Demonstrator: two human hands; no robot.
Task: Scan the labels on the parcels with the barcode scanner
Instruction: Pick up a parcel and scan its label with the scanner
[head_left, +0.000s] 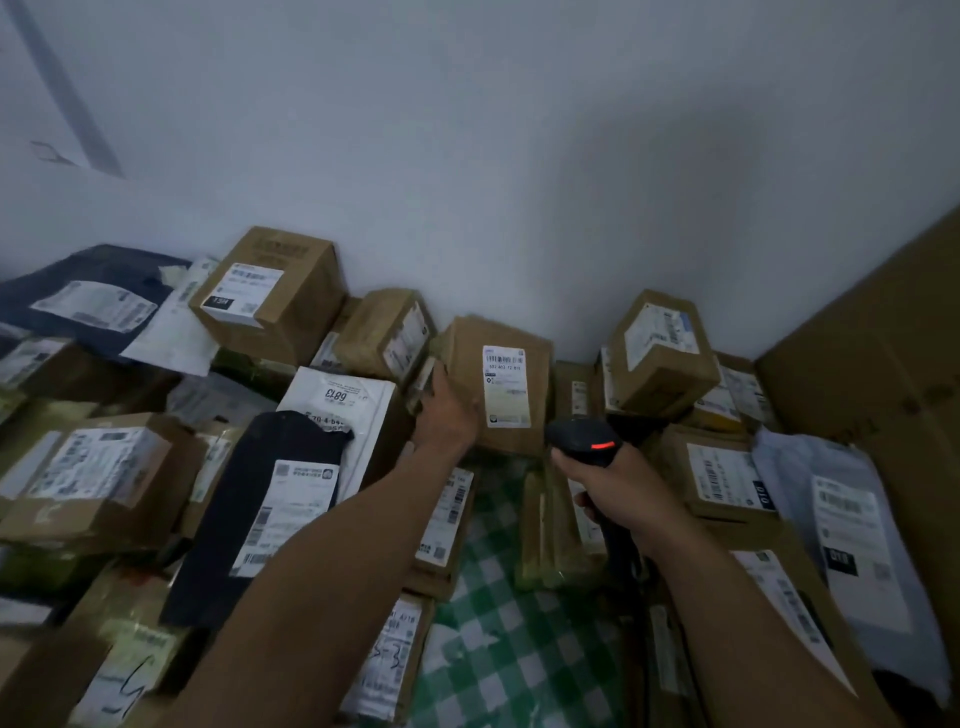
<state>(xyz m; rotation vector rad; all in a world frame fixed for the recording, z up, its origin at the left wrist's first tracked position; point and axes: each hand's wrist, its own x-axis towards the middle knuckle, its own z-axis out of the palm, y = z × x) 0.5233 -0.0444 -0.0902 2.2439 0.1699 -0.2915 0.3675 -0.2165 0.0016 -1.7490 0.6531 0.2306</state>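
A brown cardboard parcel (519, 447) stands tilted up near the wall, its white barcode label (506, 387) facing me. My left hand (447, 410) grips the parcel's left edge and holds it up. My right hand (621, 488) grips the handle of a black barcode scanner (584, 439). A red light glows on the scanner's head, which points toward the label from just below and right of it.
Many cardboard boxes and plastic mailers with labels lie piled all around: a tall box (270, 296) at back left, a black mailer (260, 514) in front, a box (660, 353) at right. Green checked cloth (498, 597) shows between them. A large cardboard sheet (883, 364) leans at right.
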